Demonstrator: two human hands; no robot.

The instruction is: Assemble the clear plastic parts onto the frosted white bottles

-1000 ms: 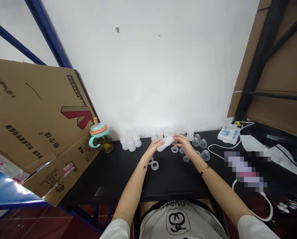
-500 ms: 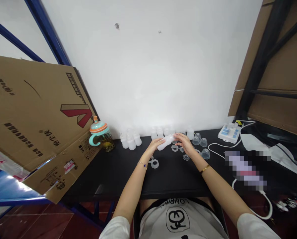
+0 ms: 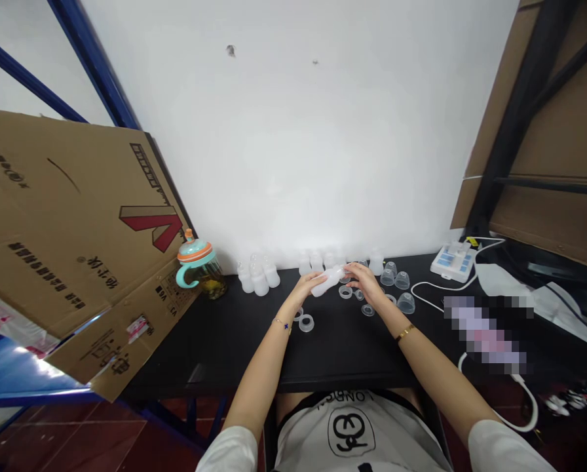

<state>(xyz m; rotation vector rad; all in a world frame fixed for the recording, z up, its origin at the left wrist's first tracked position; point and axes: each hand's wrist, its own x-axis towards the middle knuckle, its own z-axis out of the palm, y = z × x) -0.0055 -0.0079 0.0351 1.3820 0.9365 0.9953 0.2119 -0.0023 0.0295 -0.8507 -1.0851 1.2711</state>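
A milky white baby bottle (image 3: 325,282) lies tilted between my hands above the black table. My left hand (image 3: 307,288) wraps round its base end. At its neck end, the fingers of my right hand (image 3: 363,280) close on the top; whether a small part is pinched there is hard to make out. Clear collar rings lie close by, one ring (image 3: 306,322) near my left wrist and another ring (image 3: 345,292) beneath the bottle's neck. To the right of my right hand are several clear dome caps (image 3: 405,303).
Several capped bottles (image 3: 259,282) stand at the back left, and more bottles (image 3: 304,263) along the wall. A teal-lidded jug (image 3: 200,265) is beside a large cardboard box (image 3: 97,242). A white power strip (image 3: 453,261) with a cable sits at the right.
Almost nothing differs. Both hands keep their hold on the bottle in the same place, with only a very slight shift of the fingers.
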